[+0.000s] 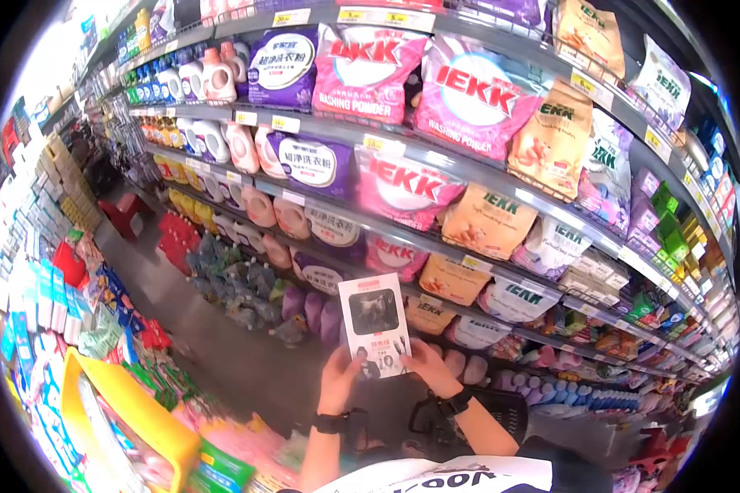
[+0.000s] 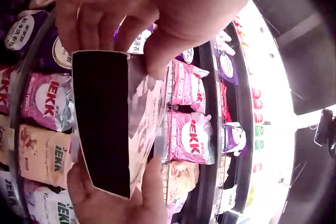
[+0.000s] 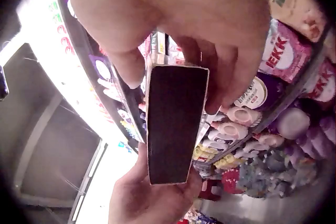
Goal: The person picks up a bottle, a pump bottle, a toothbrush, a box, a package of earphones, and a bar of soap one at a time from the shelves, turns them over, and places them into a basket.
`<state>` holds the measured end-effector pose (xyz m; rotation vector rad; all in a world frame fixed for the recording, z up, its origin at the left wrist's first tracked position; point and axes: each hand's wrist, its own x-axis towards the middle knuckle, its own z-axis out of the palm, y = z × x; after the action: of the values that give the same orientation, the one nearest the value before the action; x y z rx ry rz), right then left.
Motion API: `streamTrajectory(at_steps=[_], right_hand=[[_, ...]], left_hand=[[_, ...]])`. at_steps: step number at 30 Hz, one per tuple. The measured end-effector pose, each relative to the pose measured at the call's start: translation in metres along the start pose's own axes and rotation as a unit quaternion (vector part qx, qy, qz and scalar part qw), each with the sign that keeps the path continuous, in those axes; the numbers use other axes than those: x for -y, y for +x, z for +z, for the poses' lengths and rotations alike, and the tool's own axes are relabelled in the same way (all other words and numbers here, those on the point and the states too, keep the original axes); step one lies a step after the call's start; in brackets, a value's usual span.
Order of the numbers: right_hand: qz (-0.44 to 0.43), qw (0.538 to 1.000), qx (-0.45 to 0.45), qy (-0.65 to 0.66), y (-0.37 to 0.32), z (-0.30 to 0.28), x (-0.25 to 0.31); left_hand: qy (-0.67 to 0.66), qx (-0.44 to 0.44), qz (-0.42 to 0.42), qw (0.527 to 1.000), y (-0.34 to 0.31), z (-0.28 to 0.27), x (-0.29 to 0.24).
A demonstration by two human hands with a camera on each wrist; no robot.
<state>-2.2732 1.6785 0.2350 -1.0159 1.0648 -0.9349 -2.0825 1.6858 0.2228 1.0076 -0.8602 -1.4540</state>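
Observation:
A white box (image 1: 373,325) with a dark picture panel is held up by both hands in the head view. The left hand (image 1: 338,380) grips its lower left edge, thumb on the printed front. On the lower right edge the right hand (image 1: 432,370) grips it in the same way. In the left wrist view the left hand (image 2: 152,8) is at the top, with the dark end of the box (image 2: 101,121) facing the camera. The right wrist view has the right hand (image 3: 178,19) above the dark box end (image 3: 176,124), fingers along its sides.
Shelves of washing powder bags (image 1: 481,94) and bottles rise ahead and to the right. A yellow-rimmed bin (image 1: 131,394) stands at the lower left, near heaped colourful packages (image 1: 222,468). Grey floor (image 1: 238,361) runs between them, and a red stool (image 1: 125,215) stands farther back.

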Motion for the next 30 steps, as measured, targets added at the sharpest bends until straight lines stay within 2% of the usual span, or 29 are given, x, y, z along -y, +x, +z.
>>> streamTrajectory(at_steps=[3, 7, 10, 14, 17, 19, 24, 28, 29, 30], right_hand=[[-0.034, 0.999, 0.006, 0.008, 0.022, 0.008, -0.008], [-0.027, 0.999, 0.010, 0.030, 0.027, 0.016, -0.019], [-0.054, 0.998, 0.008, 0.018, 0.027, 0.018, -0.013], [-0.032, 0.996, 0.044, 0.065, 0.035, 0.033, -0.009], [-0.053, 0.992, 0.093, 0.064, 0.060, 0.054, -0.009], [-0.040, 0.988, 0.114, 0.098, 0.079, 0.071, -0.010], [-0.034, 0.986, 0.154, 0.050, 0.137, 0.128, -0.019], [-0.062, 0.983, 0.173, 0.021, 0.199, 0.196, -0.024], [-0.071, 0.981, 0.181, 0.021, 0.216, 0.218, -0.026], [-0.066, 0.982, 0.177, 0.005, 0.230, 0.243, -0.024]], left_hand=[[-0.013, -0.007, -0.003, 1.000, 0.006, -0.010, -0.013], [0.027, 0.002, 0.029, 0.999, 0.009, -0.023, -0.012], [0.059, -0.039, 0.012, 0.997, 0.004, -0.023, -0.021], [0.083, -0.068, 0.026, 0.994, -0.009, -0.031, -0.035], [0.089, -0.096, 0.043, 0.990, -0.005, -0.053, -0.048], [0.106, -0.102, 0.017, 0.989, 0.000, -0.068, -0.061], [0.095, -0.180, 0.068, 0.977, 0.028, -0.133, -0.061], [0.248, -0.234, 0.137, 0.930, 0.064, -0.206, -0.078], [0.282, -0.253, 0.110, 0.919, 0.072, -0.227, -0.087], [0.286, -0.262, 0.119, 0.914, 0.080, -0.248, -0.102]])
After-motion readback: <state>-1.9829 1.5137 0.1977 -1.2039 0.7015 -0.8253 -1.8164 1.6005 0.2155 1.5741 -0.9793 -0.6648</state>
